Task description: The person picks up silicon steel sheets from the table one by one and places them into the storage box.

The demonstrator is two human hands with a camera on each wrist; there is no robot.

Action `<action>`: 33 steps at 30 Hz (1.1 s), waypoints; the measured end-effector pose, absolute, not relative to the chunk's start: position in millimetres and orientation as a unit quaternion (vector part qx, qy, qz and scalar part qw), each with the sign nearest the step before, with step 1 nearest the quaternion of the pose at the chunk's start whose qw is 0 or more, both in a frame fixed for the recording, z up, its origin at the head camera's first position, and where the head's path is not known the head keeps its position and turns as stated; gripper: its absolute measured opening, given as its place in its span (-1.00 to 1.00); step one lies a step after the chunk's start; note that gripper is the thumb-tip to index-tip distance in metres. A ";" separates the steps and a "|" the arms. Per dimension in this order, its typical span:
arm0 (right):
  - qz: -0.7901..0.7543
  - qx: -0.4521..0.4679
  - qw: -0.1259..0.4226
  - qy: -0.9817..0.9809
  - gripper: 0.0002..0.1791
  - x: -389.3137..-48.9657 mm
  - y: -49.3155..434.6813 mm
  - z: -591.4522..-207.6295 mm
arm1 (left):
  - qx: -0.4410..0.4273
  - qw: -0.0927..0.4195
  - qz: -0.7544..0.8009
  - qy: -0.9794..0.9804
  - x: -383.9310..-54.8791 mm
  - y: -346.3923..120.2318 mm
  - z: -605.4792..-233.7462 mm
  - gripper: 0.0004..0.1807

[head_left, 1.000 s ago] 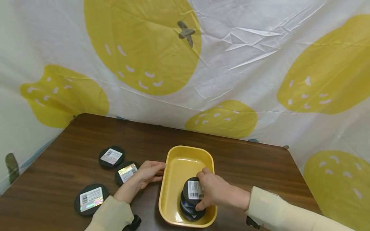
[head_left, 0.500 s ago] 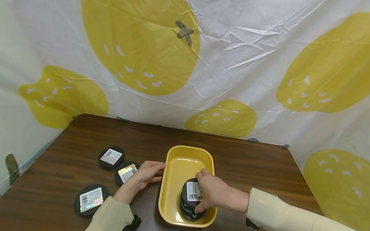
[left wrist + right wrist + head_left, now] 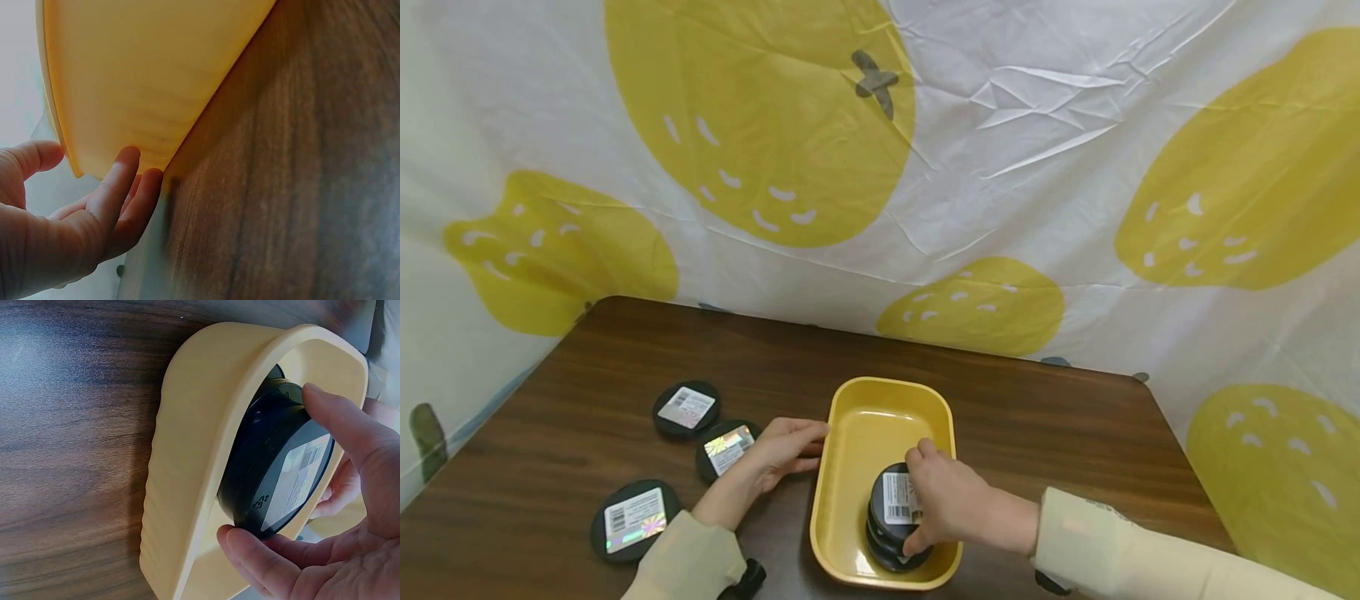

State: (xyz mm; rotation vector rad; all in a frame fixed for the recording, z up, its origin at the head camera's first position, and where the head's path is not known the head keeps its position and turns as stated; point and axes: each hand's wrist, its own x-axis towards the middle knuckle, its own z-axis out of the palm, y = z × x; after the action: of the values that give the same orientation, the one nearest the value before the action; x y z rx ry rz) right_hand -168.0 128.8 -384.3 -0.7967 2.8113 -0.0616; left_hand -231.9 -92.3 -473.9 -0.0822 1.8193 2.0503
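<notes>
My right hand (image 3: 951,500) holds a black round container (image 3: 287,481) by its edge, thumb on one side and fingers on the other. It has a white barcode label on top and sits over at least one more black round piece inside the yellow tray (image 3: 844,433), at the near right end. My left hand (image 3: 786,454) touches the tray's left side. In the left wrist view its thumb is at the rim and its fingertips (image 3: 129,155) lie against the outer wall.
Left of the tray, three more labelled black round containers lie on the brown wooden table (image 3: 1015,417): a far one (image 3: 687,409), one partly behind the left forearm (image 3: 727,450), and a near one (image 3: 635,520). A lemon-print cloth (image 3: 970,192) hangs behind.
My right hand has lowered the black container slightly, so it sits closer and more squarely over the stack in the tray. The left hand stays at the tray's side.
</notes>
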 end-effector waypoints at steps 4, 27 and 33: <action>-0.012 -0.266 0.109 0.958 -0.14 -166.6 126.9 -384.2 | -0.032 0.196 0.733 0.650 -232.0 -92.5 -473.6 -0.59; -0.002 -0.278 0.083 0.957 -0.11 -162.6 128.7 -390.3 | -0.032 0.195 0.731 0.654 -231.6 -92.2 -474.3 -0.59; -0.012 -0.289 0.076 0.954 -0.08 -163.4 131.0 -391.5 | -0.035 0.195 0.728 0.657 -231.8 -92.2 -473.9 -0.59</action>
State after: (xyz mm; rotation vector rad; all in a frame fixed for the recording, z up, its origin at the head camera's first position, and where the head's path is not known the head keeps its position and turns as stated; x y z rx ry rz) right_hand -163.4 131.0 -391.5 -0.8676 2.8610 -0.0373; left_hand -231.8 -92.2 -473.9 -0.0986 1.8410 2.0401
